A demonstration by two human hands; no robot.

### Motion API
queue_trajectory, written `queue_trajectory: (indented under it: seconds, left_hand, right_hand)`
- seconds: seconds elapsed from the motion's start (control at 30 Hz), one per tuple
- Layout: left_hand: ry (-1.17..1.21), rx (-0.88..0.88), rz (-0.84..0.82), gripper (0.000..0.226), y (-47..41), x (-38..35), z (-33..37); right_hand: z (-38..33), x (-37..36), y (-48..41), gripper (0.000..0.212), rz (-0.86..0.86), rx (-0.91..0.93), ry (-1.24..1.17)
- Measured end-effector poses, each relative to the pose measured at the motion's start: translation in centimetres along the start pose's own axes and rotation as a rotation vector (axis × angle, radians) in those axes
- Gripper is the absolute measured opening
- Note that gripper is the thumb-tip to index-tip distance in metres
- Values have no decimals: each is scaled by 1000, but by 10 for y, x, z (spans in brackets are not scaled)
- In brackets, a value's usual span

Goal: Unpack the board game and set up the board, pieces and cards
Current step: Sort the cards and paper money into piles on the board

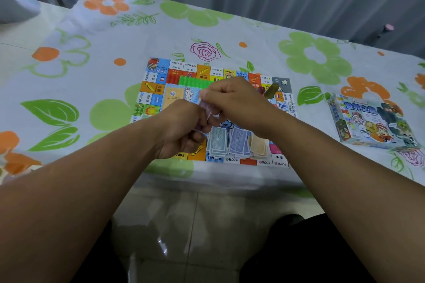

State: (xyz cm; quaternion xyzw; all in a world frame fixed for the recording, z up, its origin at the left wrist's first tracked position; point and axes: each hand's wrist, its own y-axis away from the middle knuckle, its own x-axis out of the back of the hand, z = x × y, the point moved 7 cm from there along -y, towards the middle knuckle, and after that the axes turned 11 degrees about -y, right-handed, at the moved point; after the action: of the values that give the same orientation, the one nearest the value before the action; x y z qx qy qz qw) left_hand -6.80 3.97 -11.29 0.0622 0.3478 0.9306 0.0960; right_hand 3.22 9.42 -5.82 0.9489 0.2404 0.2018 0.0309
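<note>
At frame centre the left hand (pixel 181 132) and right hand (pixel 232 103) are pinching a wad of purple paper notes (pixel 204 110) over the colourful rectangular game board (pixel 156 86). Below them blue, violet and beige note piles (pixel 239 145) are sitting along the board's lower edge. Green plastic houses (pixel 193 81) are lining its upper part, and the illustrated cardboard box (pixel 372 122) is lying well apart at right.

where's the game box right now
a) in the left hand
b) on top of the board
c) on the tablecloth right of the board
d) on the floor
c: the game box lies on the flowered tablecloth right of the board, apart from it; left hand and right hand grip purple notes
</note>
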Motion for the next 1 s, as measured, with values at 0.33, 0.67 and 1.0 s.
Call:
queue_trajectory:
  seconds: [0.33,0.67,1.0]
  left_hand:
    - [-35,-7,-56,26,2,5,1]
    - [-59,-66,86,29,8,15,5]
    - [-92,-89,81,28,8,16,6]
  right_hand:
    - [-5,8,3,5,37,94,-63]
    - [-2,5,-2,7,56,60,-76]
    - [2,4,-1,9,69,24,-145]
